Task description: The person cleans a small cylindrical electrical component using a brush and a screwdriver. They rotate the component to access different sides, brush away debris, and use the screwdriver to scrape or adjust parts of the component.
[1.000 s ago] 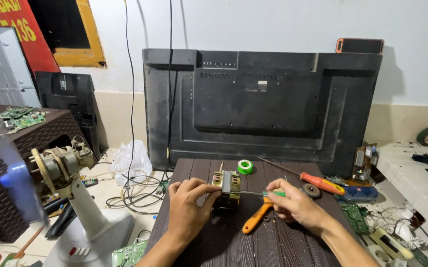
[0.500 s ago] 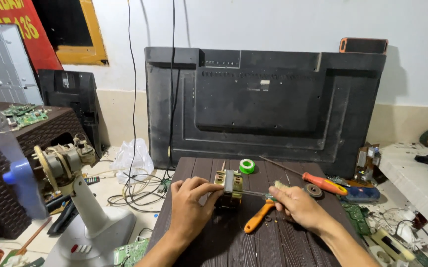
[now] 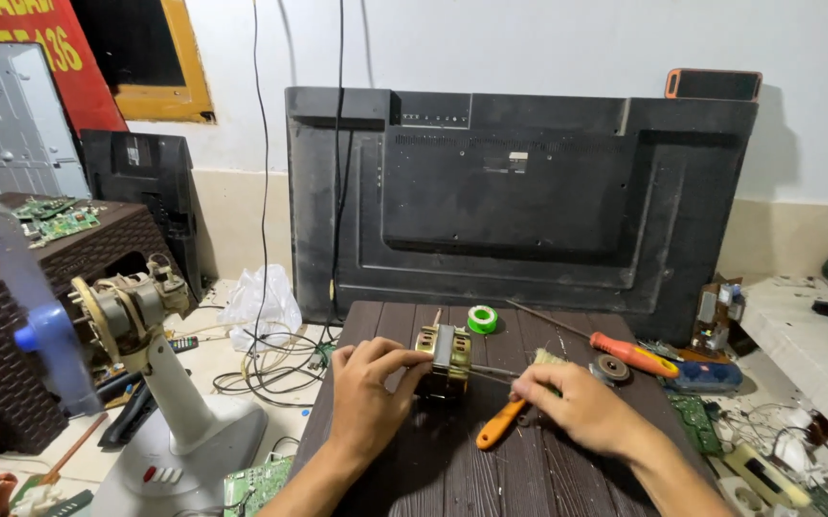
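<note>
Head view, left hand gripping motor, right hand pinching brush

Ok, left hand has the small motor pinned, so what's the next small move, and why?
Probably draw the brush in the right hand along the thin metal shaft. The left hand grips the brass-coloured, metal-cased fan motor on the dark wooden table, and the bristles sit beside that shaft; the orange handle points toward the person.
</note>
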